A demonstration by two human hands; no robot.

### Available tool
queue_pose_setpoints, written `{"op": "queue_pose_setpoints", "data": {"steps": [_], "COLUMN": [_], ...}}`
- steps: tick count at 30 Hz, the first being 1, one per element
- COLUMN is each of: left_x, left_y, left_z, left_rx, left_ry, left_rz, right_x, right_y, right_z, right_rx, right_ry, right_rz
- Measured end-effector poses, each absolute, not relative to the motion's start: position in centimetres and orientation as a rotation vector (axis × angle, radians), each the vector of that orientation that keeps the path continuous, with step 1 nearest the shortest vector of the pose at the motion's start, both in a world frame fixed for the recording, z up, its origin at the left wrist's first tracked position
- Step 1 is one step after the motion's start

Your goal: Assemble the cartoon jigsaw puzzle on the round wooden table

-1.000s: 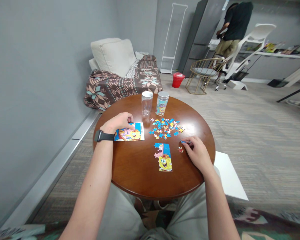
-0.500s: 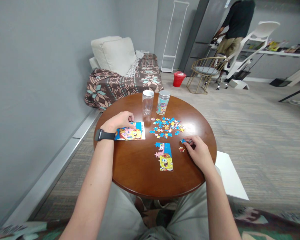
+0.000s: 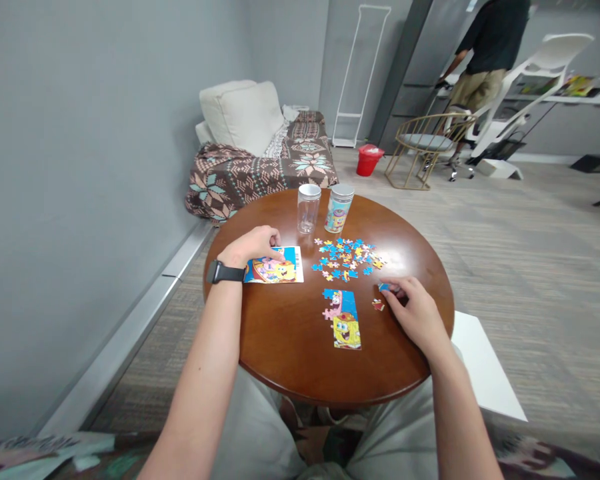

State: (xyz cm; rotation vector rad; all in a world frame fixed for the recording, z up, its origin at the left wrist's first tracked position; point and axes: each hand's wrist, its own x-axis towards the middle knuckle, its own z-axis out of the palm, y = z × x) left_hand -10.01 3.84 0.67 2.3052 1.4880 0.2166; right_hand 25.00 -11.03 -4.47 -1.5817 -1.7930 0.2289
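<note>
The person's left hand [image 3: 253,244] is lying on the reference picture card [image 3: 275,266], near the left edge of the round wooden table [image 3: 290,347]. Its fingers are curled loosely over the card's upper part, pressing it flat rather than lifting it. A dark watch [image 3: 224,273] is sitting on that wrist.

The right hand [image 3: 414,312] is resting toward the right edge of the table, its grip pinching a small blue puzzle piece [image 3: 384,287] between thumb and fingertips. A red loose piece [image 3: 377,305] is lying just beside that hand, on its inner side, touching nothing else.

The assembled puzzle section [image 3: 344,314] is lying flat near the middle of the table, between the two hands and closer to the near edge than the other pieces. The pile of loose pieces [image 3: 346,257], mostly blue with some yellow and pink, is spreading out beyond it, toward the far edge.

Two jars are standing upright near the far edge, side by side and just apart: an empty clear jar [image 3: 309,208] on the left and a printed jar [image 3: 339,208] on the right, both with their lids on.

Past the table, another person [image 3: 485,53] is standing by a shelf at the far side of the room, well apart from the table.
</note>
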Motion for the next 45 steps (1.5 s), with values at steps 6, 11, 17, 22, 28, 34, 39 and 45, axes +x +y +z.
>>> {"op": "queue_pose_setpoints", "data": {"steps": [6,11,17,22,28,34,39,45], "left_x": [-9.8,-9.6,-9.7,-9.7,-9.6,-9.5,-9.4,-9.5], "left_y": [3.5,3.2,3.3,3.2,3.0,2.8,2.6,2.7], "left_z": [1.0,1.3,1.2,1.2,1.5,1.7,1.9,1.8], "left_rx": [2.285,2.274,2.274,2.274,2.276,2.262,2.231,2.21], "left_ry": [1.498,1.507,1.498,1.489,1.509,1.511,1.523,1.506], "left_rz": [0.231,0.232,0.232,0.235,0.227,0.225,0.24,0.271], "right_x": [25.0,25.0,25.1,25.1,25.1,25.2,25.3,25.2], "right_y": [-11.1,-11.1,-11.1,-11.0,-10.9,-11.0,-11.0,-11.0], "right_z": [-4.6,-4.5,-4.5,-4.5,-4.5,-4.6,-4.7,-4.7], "right_rx": [-1.571,-1.582,-1.57,-1.561,-1.551,-1.557,-1.546,-1.559], "right_ry": [-1.791,-1.828,-1.85,-1.848,-1.856,-1.853,-1.858,-1.851], "right_rz": [0.2,0.223,0.216,0.194,0.207,0.221,0.215,0.217]}}
